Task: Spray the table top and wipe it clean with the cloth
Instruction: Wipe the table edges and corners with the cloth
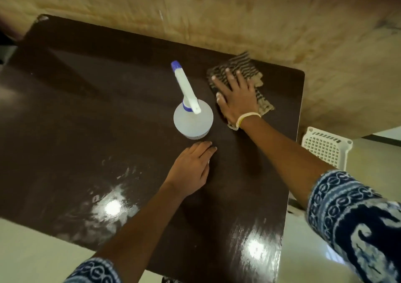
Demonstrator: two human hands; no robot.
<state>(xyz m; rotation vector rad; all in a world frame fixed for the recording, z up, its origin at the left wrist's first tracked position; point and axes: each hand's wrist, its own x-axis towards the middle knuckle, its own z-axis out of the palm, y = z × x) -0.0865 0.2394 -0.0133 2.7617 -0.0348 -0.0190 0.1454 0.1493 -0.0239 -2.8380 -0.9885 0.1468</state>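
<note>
- The table top (91,113) is a dark brown, glossy board with rounded corners; two bright ceiling-light reflections show on its near side, with pale smeary streaks around them.
- The spray bottle (192,117) stands upright near the middle of the table, white with a blue nozzle tip and collar.
- The cloth (243,68), striped dark and beige, lies flat near the table's far right corner, just beside the bottle.
- The right hand (235,99) presses flat on the cloth with fingers spread and straight; a pale band circles the wrist.
- The left hand (191,167) rests on the bare table in front of the bottle, fingers straight and together, holding nothing.
- A stained beige wall (238,11) runs behind the table.
- A white perforated basket (325,146) sits on the pale floor (303,261) to the right.
</note>
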